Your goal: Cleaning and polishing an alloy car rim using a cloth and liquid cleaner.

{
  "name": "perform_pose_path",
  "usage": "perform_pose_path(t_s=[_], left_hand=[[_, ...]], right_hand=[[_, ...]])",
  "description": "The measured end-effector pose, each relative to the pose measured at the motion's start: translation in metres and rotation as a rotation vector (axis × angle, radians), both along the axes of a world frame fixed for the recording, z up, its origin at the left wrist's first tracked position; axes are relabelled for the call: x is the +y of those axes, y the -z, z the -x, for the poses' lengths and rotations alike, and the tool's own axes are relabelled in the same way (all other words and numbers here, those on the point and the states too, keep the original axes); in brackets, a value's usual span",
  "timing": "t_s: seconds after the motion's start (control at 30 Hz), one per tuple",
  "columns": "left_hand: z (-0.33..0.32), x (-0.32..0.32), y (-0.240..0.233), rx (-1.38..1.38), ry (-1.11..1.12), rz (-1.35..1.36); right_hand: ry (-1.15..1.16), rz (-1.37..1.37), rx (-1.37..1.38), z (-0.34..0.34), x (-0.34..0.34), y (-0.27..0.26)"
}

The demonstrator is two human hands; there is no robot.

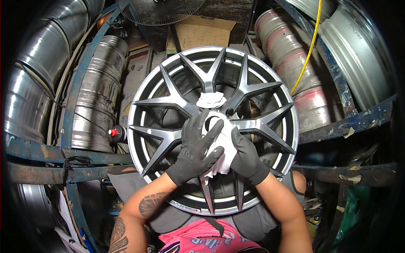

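Note:
A multi-spoke alloy wheel [265,122], dark with bright machined faces, lies face up across the person's lap. White cloth [227,159] bunches over the wheel's hub and hangs down below it. My left hand [196,150], in a dark grey glove, reaches over the hub; its index finger and thumb press on the cloth. From the other side my right hand [249,158], gloved alike, grips the cloth's edge, with most of its fingers hidden. Just above the hub rests a crumpled white wad [211,100]. The round hub opening [208,122] shows dark between the fingers.
Bare metal wheel barrels [95,91] line the left rack; more barrels [291,60] stack at right. Blue steel frame rails [348,126] flank me. A yellow hose [307,60] hangs at right. A black bottle with red cap [118,133] stands left of the wheel. Beyond are a fan [161,11] and cardboard [202,33].

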State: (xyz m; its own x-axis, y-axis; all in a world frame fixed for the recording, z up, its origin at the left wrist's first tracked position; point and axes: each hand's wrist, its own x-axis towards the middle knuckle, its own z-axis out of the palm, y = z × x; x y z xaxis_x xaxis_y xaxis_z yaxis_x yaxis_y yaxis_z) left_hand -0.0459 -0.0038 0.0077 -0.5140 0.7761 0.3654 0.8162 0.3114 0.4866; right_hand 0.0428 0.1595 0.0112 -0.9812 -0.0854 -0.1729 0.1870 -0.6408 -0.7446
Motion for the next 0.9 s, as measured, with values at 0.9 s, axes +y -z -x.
perform_pose_path(t_s=[0.9], left_hand=[[-0.015,0.0,-0.01,0.109,-0.018,0.128]], right_hand=[[0.189,-0.104,-0.115,-0.006,-0.021,-0.009]])
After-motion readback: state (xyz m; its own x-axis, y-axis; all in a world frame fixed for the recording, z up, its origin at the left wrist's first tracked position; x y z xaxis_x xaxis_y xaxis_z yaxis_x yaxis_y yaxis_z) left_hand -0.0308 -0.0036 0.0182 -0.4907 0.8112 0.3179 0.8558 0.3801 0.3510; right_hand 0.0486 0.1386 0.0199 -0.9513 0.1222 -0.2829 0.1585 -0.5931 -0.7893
